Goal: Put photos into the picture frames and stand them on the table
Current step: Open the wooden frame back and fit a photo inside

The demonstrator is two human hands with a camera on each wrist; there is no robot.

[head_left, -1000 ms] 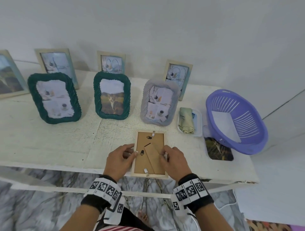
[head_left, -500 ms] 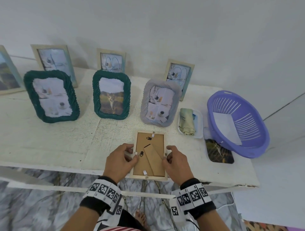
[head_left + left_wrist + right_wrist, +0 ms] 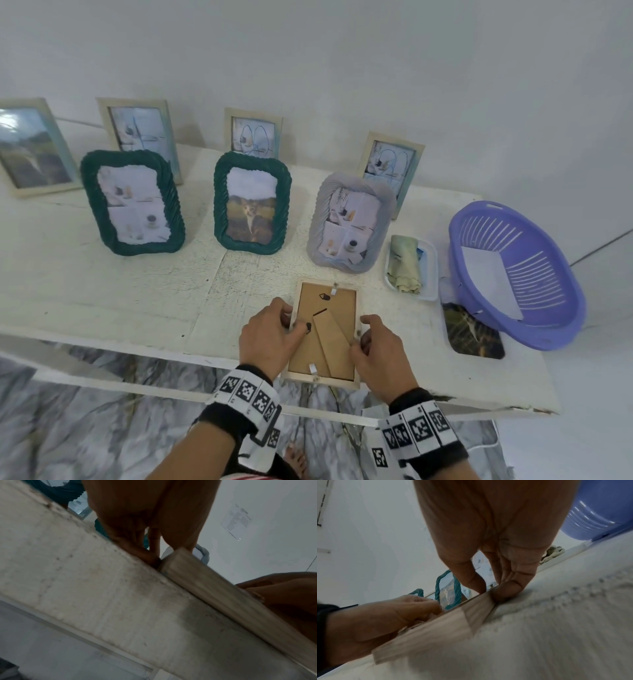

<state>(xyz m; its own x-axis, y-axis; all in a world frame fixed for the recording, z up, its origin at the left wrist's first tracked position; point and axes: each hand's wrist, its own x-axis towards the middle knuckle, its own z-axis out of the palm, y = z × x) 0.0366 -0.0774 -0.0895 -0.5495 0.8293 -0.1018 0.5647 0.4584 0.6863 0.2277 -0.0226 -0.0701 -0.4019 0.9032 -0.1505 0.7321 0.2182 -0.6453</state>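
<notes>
Both hands, left hand [image 3: 265,337] and right hand [image 3: 380,351], pinch opposite edges of a face-down frame [image 3: 325,337] on the counter [image 3: 137,291]. Turning each tab fully should lock the backing evenly.

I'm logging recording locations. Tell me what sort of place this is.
Probably a plain room in a home, used as a makeshift worktable. A worn white-painted wooden table stands against a bare white wall over a grey marble-patterned floor, with a purple plastic slotted basket on it.
</notes>
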